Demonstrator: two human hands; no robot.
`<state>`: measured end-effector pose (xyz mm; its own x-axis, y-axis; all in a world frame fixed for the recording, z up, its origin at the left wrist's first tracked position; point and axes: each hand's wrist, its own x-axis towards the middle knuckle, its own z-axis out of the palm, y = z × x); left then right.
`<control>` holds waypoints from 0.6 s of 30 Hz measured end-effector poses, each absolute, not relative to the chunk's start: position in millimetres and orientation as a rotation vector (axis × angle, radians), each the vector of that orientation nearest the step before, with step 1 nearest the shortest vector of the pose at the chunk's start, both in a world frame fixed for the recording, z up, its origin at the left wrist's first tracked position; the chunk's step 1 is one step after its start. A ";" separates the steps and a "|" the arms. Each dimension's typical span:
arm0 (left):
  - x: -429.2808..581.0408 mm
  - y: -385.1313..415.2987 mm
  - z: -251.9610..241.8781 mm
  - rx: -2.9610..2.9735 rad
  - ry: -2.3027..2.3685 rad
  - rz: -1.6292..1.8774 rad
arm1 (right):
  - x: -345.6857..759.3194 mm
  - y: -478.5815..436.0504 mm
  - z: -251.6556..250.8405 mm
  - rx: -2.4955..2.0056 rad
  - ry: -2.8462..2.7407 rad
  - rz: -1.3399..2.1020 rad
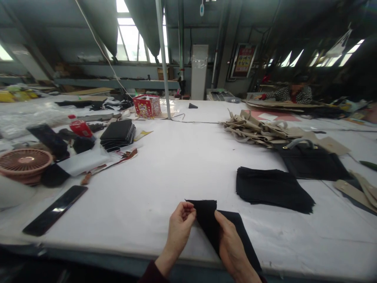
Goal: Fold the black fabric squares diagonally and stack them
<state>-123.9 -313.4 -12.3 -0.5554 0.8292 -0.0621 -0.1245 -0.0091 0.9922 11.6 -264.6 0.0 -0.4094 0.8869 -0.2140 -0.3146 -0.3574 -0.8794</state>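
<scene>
A piece of black fabric [206, 214] is between my hands at the table's front edge, its upper part folded over. My left hand [180, 228] pinches its upper left corner between thumb and curled fingers. My right hand [232, 243] grips the fabric from the right, thumb on top near the fold; its other fingers are mostly hidden. More dark material [240, 228] shows beyond my right hand, and I cannot tell whether it is the same piece. To the right lies a stack of black fabric pieces [272, 190].
A black bag with grey handles [316, 161] and a heap of beige strips [262, 131] lie at the right. On the left are a phone [55, 210], a pink fan [26, 161], a red-labelled bottle [80, 127] and stacked black pieces [118, 133]. A person [294, 92] sits far right.
</scene>
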 end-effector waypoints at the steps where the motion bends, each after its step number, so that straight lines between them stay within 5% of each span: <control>1: -121.0 -313.9 -9.0 0.777 1.526 1.641 | 11.5 -264.9 0.5 -0.925 -1.025 1.840; 18: -115.1 -308.4 4.0 0.912 1.573 1.640 | 15.5 -265.2 14.7 -0.915 -1.029 1.837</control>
